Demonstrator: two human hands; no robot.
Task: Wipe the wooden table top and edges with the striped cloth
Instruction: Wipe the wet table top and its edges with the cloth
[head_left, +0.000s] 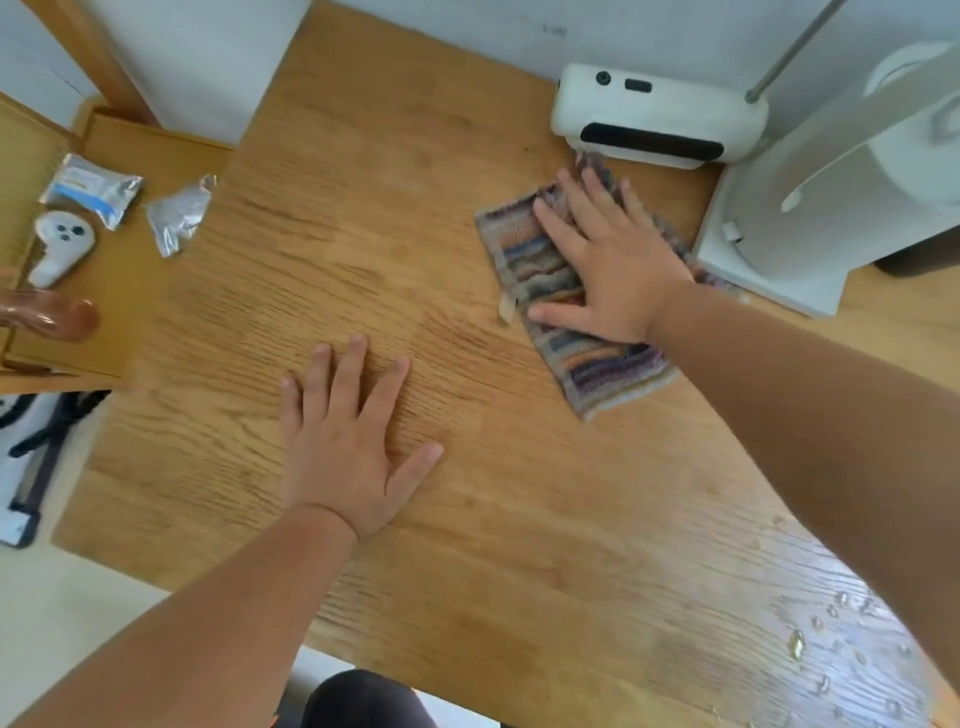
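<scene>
Striped cloth (566, 312) lay flat on wooden table (467, 519), just beside white projector (657, 117). Right hand (613, 270) pressed it, fingers straight. Left hand (348, 441) flat on bare wood. Cloth likely soft, limp; best driven by palm at centre.

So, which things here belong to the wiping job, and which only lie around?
Job: striped cloth, under the flat right hand; wooden table, with the left hand flat on it; water drops at its near right corner.
Lying about: white device and white stand at the back; foil packets and white controller at the left.
</scene>
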